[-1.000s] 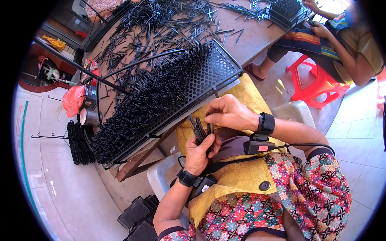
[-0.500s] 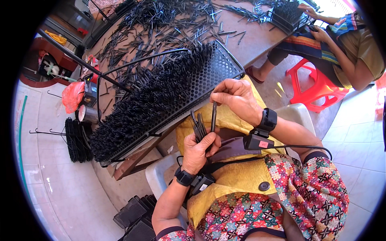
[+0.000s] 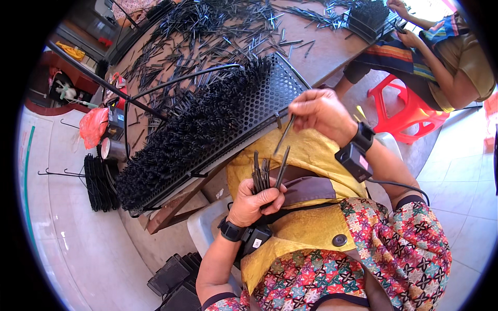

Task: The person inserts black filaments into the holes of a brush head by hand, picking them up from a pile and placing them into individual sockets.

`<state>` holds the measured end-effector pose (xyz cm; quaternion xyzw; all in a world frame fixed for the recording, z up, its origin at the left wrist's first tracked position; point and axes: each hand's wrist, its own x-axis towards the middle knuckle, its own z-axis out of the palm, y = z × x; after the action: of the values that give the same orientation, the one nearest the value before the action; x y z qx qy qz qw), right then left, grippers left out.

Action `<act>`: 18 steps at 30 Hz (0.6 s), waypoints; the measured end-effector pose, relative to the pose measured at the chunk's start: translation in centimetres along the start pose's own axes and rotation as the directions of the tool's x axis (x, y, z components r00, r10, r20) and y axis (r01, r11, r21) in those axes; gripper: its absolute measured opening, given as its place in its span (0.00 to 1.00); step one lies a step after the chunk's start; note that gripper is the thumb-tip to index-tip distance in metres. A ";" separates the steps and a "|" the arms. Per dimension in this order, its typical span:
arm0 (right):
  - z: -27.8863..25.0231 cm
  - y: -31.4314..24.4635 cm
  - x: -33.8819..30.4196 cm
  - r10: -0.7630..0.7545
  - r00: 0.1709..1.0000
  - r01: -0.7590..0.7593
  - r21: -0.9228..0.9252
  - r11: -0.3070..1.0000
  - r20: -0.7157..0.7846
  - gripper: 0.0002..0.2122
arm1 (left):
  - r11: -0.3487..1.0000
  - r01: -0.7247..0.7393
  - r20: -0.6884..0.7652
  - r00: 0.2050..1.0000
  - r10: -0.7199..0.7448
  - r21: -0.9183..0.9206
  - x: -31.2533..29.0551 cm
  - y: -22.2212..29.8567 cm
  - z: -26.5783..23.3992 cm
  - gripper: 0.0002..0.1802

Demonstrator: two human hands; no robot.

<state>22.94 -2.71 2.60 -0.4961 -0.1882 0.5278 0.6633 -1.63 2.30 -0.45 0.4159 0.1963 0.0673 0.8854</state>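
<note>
My left hand [image 3: 258, 198] is closed round a small bundle of thin black sticks [image 3: 263, 179], which point up in front of my lap. One stick in it leans apart to the right. Above and to the right, my right hand [image 3: 320, 115] pinches a single black stick [image 3: 283, 137] by its upper end, the lower end hanging slanted near the bundle. Just left of both hands, a black perforated rack [image 3: 277, 85] is packed with upright black sticks [image 3: 207, 119]; bare holes show at its right end. What exactly the sticks are I cannot make out.
Loose black sticks [image 3: 207, 44] lie scattered over the brown table [image 3: 316, 62]. At the far right a person [image 3: 451, 67] works by another filled rack [image 3: 365, 20], beside a red stool [image 3: 402, 111]. Black metal bars [image 3: 111, 83] cross the left side, near a red plastic bag [image 3: 94, 126].
My right hand has moved up and right, taking a single stick away from the bundle. My left hand has stayed nearly in place.
</note>
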 end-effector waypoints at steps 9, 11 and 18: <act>2.0 -0.8 3.3 -0.820 0.563 0.716 -0.554 0.425 0.099 0.07 | 0.992 -0.095 -0.248 0.966 0.071 -0.083 1.3 -1.3 -0.1 0.13; 2.7 -0.8 4.4 -0.877 0.435 0.750 -0.621 0.227 0.204 0.08 | 0.991 -0.096 -0.282 0.957 0.066 -0.093 1.3 -1.3 -0.2 0.12; 3.5 -0.4 6.6 -0.817 0.331 0.740 -0.667 -0.085 0.472 0.07 | 0.989 -0.109 -0.308 0.949 0.073 -0.100 1.2 -1.4 0.0 0.12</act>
<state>22.87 4.77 2.62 -0.5524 -0.6274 -0.1332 0.5325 -0.64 1.73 -1.86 0.3571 0.3061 0.1824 0.8634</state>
